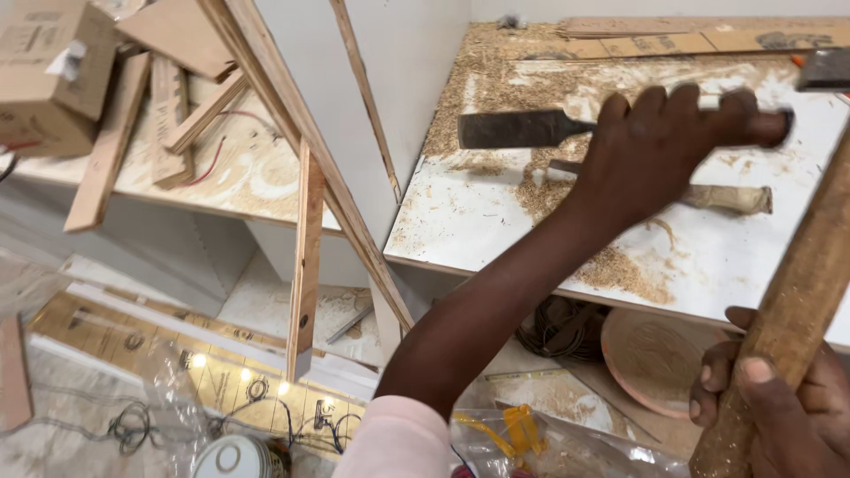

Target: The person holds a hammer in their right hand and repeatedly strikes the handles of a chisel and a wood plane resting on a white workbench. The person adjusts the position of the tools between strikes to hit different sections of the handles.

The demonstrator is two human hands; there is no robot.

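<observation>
L hand (pixel 660 142) is closed round the handle of a wide flat chisel (pixel 518 129), which lies on the white counter (pixel 460 221) near its back-left corner, blade pointing left amid sawdust (pixel 620 270). R hand (pixel 788 412) is wrapped tight on a wooden hammer handle (pixel 797 301) at the frame's lower right; head (pixel 823 69) cut off at the top-right edge. Judgement: keep the blade flat, wrist low, fingers behind the edge. A second tool (pixel 730 198) lies partly hidden under the L hand. Items below the counter are unclear.
</observation>
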